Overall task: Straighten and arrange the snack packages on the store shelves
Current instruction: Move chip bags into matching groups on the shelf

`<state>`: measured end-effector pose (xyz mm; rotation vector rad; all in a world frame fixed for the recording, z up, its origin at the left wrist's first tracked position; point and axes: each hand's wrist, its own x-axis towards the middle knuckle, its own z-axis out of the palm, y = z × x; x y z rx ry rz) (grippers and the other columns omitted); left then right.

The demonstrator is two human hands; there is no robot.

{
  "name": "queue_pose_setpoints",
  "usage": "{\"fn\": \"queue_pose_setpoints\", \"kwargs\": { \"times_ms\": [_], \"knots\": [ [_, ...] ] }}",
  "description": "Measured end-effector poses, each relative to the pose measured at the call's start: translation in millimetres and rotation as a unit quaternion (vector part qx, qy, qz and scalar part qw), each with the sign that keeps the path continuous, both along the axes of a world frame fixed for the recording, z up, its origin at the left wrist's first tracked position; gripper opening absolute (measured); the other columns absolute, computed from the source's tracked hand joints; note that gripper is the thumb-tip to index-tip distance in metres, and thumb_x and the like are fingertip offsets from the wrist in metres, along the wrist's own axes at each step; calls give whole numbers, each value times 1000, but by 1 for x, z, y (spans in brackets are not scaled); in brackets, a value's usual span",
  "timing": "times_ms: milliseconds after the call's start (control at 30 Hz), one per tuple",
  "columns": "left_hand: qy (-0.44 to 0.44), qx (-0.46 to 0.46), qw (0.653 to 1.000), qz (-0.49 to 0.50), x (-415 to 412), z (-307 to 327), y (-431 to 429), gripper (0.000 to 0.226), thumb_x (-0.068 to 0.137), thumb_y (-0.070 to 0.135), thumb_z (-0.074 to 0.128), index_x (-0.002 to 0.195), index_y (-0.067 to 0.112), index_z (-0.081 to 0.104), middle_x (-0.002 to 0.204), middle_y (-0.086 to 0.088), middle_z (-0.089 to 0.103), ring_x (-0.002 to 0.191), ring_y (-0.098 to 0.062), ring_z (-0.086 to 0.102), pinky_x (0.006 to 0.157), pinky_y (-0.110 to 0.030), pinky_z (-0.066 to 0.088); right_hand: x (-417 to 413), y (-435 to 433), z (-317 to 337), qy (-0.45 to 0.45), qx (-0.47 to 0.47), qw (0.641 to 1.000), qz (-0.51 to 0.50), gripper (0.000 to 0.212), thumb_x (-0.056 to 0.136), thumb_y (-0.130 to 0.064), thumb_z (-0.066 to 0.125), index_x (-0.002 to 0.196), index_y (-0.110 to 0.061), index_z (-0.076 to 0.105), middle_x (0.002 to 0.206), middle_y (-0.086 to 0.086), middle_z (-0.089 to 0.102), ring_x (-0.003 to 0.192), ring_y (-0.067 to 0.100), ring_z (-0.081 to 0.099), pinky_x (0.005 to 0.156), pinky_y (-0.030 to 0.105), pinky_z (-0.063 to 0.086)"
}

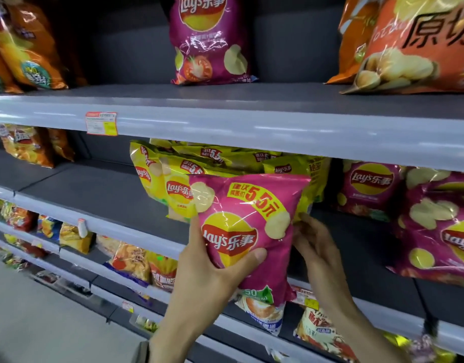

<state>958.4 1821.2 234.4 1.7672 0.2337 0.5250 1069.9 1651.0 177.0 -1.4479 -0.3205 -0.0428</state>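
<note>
The pink bag (247,226) covered the fingers of the left hand (207,273), only the thumb showed! Fingertips of the right hand (314,247) were tucked behind its edge. The purple bag (209,40) up top was cut off by the frame (price tag (101,123) print too small to read).

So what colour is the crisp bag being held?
Bright pink: the glossy plastic crisp bag shows best in the head view.

Light: bright on the fronts, dim and shadowed deep under each shelf.
Glare: white streaks along the upper shelf edge (251,132), sparkle on the pink bag (247,231).
Blur: lower-left packages (18,218) smeared.
Edges: shelf lines bow outward.
</note>
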Motion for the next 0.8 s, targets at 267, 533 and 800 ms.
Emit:
{"fn": "queue_pose_setpoints", "kwargs": {
  "times_ms": [267,533,800],
  "knots": [
    [-15,78,992,-99,74,0,-77,80,66,62,92,128,48,44,115,34,64,99,9,68,82,-24,63,-27,-68,1,16,11,987,-162,28,104,-24,53,130,-35,57,112,-28,71,104,-6,67,78,14,56],
    [-1,83,994,-66,162,-26,-136,85,66,78,77,130,41,34,122,13,69,108,-17,71,92,-45,60,-17,-103,-13,71,-91,977,-176,42,101,-41,61,141,-46,51,145,-20,53,133,4,52,115,36,40],
    [3,20,995,-101,209,-48,-157,98,64,65,86,140,28,36,126,8,70,114,-15,71,98,-43,58,17,-104,-3,107,-185,966,-144,65,103,-42,59,161,-35,30,168,-11,25,153,18,29,125,39,25]
  ]
}}
